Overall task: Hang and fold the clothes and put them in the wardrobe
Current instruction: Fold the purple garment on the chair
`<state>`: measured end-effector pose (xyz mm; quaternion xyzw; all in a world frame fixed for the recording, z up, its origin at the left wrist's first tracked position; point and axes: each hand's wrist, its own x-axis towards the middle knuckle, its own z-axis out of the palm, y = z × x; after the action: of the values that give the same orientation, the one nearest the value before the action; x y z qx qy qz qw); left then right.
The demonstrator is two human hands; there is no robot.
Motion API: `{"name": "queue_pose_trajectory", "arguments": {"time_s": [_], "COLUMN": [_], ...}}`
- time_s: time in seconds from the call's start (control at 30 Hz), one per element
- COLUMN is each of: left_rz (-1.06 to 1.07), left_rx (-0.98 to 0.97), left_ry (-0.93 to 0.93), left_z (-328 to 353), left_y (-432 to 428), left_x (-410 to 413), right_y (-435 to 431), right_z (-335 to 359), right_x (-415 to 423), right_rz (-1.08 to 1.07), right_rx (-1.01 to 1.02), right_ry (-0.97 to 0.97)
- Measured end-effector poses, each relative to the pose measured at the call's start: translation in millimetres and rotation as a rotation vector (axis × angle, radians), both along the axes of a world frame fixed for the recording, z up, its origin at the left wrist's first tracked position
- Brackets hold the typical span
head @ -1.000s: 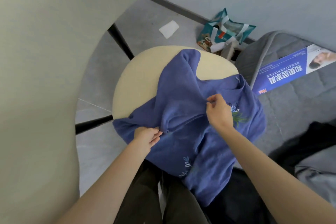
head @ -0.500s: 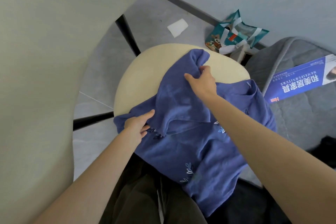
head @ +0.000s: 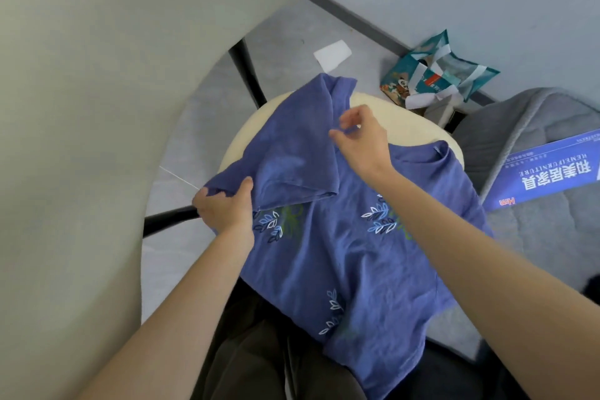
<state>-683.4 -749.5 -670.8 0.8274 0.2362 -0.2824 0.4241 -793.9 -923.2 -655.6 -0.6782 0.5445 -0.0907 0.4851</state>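
Observation:
A blue T-shirt [head: 337, 256] with white and blue leaf prints lies spread over a round cream stool [head: 402, 127], its lower part hanging toward my legs. One side of the shirt is folded inward across the chest. My left hand [head: 227, 204] grips the shirt's left edge at the fold. My right hand [head: 360, 136] hovers over the folded flap near the collar, fingers loosely curled, thumb and forefinger pinched on the cloth.
A teal printed bag [head: 431, 75] and a white paper scrap [head: 332, 53] lie on the grey floor behind the stool. A grey mattress [head: 535, 237] with a blue printed banner [head: 552, 172] is at the right. A pale curved wall [head: 81, 140] fills the left.
The shirt's left side has been pulled flatter and the leaf prints are now exposed. My right hand moved from the chest to the flap near the collar; my left hand shifted up along the left edge.

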Motion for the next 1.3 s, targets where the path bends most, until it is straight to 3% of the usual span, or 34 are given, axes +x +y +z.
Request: {"name": "queue_pose_trajectory", "arguments": {"time_s": [0.07,0.13,0.23,0.33,0.5,0.67,0.83,1.0,1.13,1.2,1.3], "left_rz": [-0.212,-0.584,-0.973,-1.024,-1.166,-1.319,-1.395,-1.614,-1.807,-1.913,-2.077], "left_rx": [0.053,0.092,0.181,0.252,0.315,0.377,0.261,0.013,-0.164,-0.204,-0.205], "left_ry": [-0.194,-0.336,-0.369,-0.345,-0.417,-0.384,-0.407,-0.335,-0.232,-0.168,-0.145], "left_z": [10,13,9,6,10,18,35,47,50,49,44], "left_y": [4,9,15,17,25,22,-3,-49,-83,-97,-115], "left_x": [-16,-28,-33,-27,-25,-36,-55,-97,-146,-170,-203], "right_y": [20,38,52,51,46,40,35,33,45,56,71], "right_z": [2,1,-4,-2,8,2,19,27,18,14,9], "right_x": [-11,-20,-28,-32,-48,-65,-100,-182,-250,-273,-286], "right_rz": [0.242,0.501,0.605,0.582,0.322,0.525,0.116,-0.304,-0.651,-0.696,-0.511], "right_rx": [0.01,-0.012,-0.21,-0.304,-0.362,-0.136,-0.17,-0.237,0.026,0.215,0.324], "right_ry": [0.059,0.193,0.38,0.441,0.327,0.441,0.309,0.483,0.463,0.39,0.301]}}
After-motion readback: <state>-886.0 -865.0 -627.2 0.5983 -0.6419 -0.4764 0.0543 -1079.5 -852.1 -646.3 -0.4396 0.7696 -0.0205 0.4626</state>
